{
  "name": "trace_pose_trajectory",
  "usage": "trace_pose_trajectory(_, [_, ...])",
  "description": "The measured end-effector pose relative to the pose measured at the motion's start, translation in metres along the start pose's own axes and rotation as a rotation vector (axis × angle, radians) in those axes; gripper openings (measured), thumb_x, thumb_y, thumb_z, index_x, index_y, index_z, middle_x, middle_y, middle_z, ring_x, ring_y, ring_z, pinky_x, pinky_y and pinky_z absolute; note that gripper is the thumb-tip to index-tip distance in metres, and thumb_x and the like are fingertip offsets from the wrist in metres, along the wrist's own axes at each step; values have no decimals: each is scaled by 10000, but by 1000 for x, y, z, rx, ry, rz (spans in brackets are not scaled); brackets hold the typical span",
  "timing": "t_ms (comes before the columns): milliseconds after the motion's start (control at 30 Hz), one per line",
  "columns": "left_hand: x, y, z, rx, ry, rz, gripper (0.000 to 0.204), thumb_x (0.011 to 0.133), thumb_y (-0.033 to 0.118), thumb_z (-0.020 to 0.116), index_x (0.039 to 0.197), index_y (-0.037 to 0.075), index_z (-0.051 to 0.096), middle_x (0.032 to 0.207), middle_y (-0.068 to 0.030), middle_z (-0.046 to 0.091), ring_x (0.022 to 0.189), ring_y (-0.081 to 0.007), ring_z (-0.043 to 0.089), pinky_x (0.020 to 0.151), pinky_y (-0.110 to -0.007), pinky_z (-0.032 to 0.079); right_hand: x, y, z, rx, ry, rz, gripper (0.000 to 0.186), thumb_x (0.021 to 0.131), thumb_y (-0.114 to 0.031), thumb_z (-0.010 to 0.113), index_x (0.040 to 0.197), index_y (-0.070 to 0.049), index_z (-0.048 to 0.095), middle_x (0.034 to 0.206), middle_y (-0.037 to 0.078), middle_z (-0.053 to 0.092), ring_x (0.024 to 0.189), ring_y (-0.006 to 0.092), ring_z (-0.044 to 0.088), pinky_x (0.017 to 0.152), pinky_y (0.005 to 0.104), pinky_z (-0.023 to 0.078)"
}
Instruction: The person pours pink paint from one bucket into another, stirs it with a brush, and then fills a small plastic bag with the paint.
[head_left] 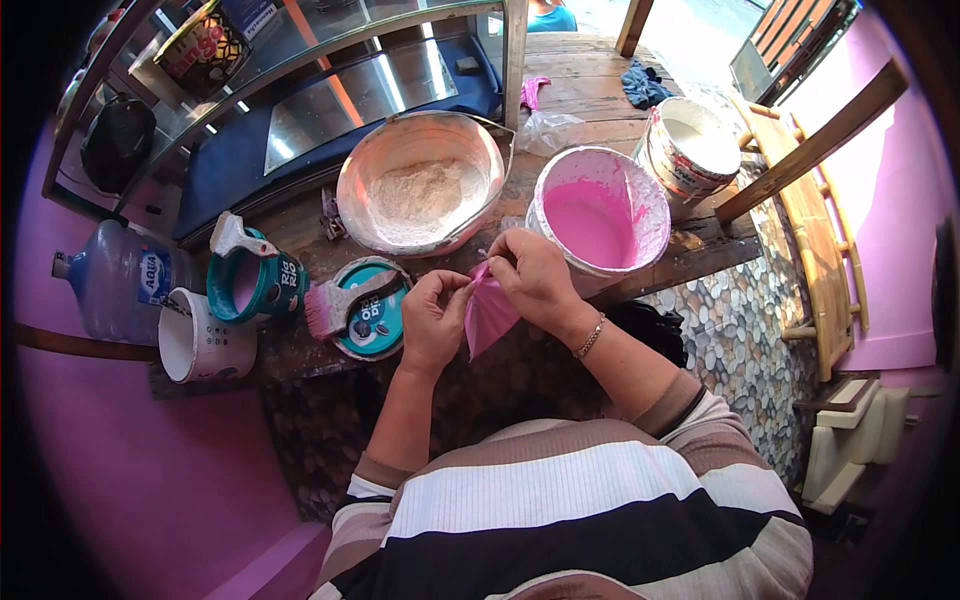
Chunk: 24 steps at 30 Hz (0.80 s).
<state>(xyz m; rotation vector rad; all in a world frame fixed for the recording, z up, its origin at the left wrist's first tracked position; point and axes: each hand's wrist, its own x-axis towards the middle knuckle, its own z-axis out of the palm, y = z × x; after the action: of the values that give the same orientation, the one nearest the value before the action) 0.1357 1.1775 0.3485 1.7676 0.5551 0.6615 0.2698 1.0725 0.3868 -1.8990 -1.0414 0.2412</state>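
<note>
A small pink plastic bag point(490, 318) hangs between my hands at the bench's near edge. My left hand point(435, 320) pinches its upper left edge with thumb and forefinger. At the bag's gathered top, the fingers of my right hand point(538, 278) are closed, with a bracelet on that wrist. Just beyond the right hand stands a bucket of pink paint point(590, 222). To the left of my left hand, a brush with pink bristles point(330, 308) lies across a teal lid point(378, 330). Farther off is a wide basin point(350, 190) holding pale powder.
A teal tub point(272, 290) with a brush point(240, 236) on its rim stands at left, beside a white tub point(215, 345) and a large water bottle point(115, 280). Another paint-smeared bucket point(680, 165) is at the far right. A glass case point(330, 50) lines the back left.
</note>
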Motion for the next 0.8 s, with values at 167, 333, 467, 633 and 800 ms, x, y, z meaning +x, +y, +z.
trace_pose_trajectory(167, [0, 3, -3, 25, -21, -26, 55, 873, 30, 682, 896, -3, 644, 800, 7, 639, 719, -38, 554, 647, -203, 458, -1, 1, 0, 62, 23, 65, 85, 803, -104, 616, 802, -20, 605, 786, 139, 623, 786, 318, 611, 708, 417, 479])
trace_pose_trajectory(333, [0, -1, -4, -42, -33, -51, 53, 879, 23, 675, 907, -4, 639, 815, 4, 638, 732, -37, 559, 658, -197, 457, -2, 6, 3, 27, 49, 74, 96, 815, -87, 640, 845, 4, 628, 798, 140, 642, 740, 272, 623, 683, 362, 492])
trace_pose_trajectory(467, [-1, -3, -5, -53, -27, -45, 50, 881, 17, 670, 912, -3, 637, 830, 3, 637, 744, -36, 560, 667, -196, 457, -3, 6, 4, 10, 70, 68, 97, 816, -88, 651, 849, 1, 631, 800, 140, 642, 744, 270, 626, 683, 363, 493])
trace_pose_trajectory(633, [-1, -1, -3, -161, -8, -88, 47, 884, 15, 669, 909, 2, 632, 823, 14, 626, 744, -30, 552, 667, -190, 453, -5, 3, 7, 47, 52, 86, 77, 821, -91, 621, 832, -16, 608, 802, 147, 618, 783, 323, 609, 717, 422, 477])
trace_pose_trajectory(800, [-4, -2, -4, -103, -11, -77, 53, 886, 13, 668, 919, 4, 627, 835, 11, 627, 742, -31, 552, 668, -184, 451, -10, 11, 13, 41, 106, 81, 67, 834, -77, 630, 841, -13, 610, 814, 152, 622, 789, 324, 613, 712, 415, 481])
